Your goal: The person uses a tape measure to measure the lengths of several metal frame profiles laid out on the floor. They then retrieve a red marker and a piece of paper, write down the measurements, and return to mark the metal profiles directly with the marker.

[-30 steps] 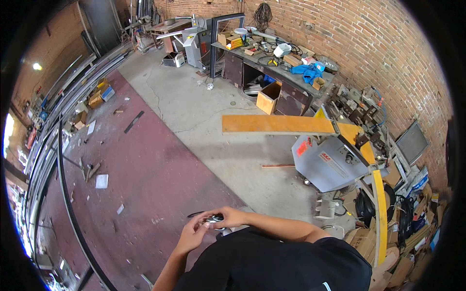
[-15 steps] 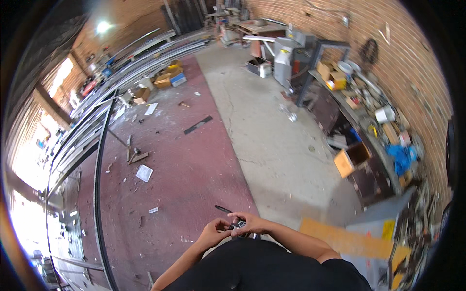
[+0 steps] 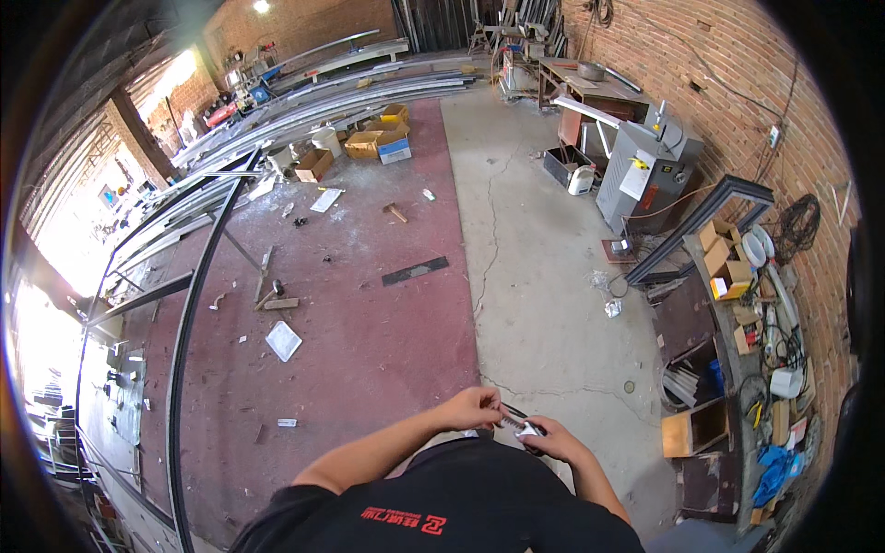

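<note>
In front of my dark shirt, both hands are close together over a small dark, thin, strip-like thing. Its kind is too small to make out. The fingers of my left hand are bent and pinched at its left end. My right hand is closed around a small silvery-white piece at the other end, with a dark part beneath the fingers. A short ridged stretch shows between the two hands.
A long dark metal frame lies at left. On the red floor are a hammer, a dark flat strip and a white square. Cardboard boxes sit farther off. A cluttered bench runs along the right brick wall.
My view has swung, so the room sits farther left and lower on the right. Both hands have shifted right and moved apart, showing more of the dark strip between them.
</note>
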{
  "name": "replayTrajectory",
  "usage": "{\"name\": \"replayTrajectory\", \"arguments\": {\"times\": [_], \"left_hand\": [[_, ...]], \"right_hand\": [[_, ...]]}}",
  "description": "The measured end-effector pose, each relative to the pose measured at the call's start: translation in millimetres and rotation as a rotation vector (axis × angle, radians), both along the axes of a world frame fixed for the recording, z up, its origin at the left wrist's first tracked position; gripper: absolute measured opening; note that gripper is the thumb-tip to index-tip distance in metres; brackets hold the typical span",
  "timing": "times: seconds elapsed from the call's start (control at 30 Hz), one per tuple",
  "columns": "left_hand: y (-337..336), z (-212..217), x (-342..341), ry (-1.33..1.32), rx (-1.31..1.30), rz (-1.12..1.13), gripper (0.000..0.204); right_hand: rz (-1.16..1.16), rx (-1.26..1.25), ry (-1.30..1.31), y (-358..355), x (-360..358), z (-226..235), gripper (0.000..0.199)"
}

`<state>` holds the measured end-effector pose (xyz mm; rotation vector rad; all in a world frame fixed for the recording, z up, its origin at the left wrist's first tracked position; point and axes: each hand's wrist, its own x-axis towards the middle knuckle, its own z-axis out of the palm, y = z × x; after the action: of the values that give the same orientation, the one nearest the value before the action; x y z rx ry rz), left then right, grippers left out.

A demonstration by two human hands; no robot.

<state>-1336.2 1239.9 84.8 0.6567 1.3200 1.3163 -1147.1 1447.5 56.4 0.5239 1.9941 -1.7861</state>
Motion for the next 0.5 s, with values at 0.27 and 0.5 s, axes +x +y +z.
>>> {"name": "replayTrajectory", "arguments": {"times": [0.27, 0.5], "left_hand": [[166.4, 56.0, -207.9, 0.160, -0.094, 0.149, 0.016], [249.4, 52.6, -342.3, 0.060, 0.013, 0.966, 0.010]], "right_hand": [[-0.200, 0.035, 0.000, 183.3, -31.4, -37.6, 0.032], [-0.063, 0.292, -0.039, 365.0, -131.3, -81.6, 0.051]]}}
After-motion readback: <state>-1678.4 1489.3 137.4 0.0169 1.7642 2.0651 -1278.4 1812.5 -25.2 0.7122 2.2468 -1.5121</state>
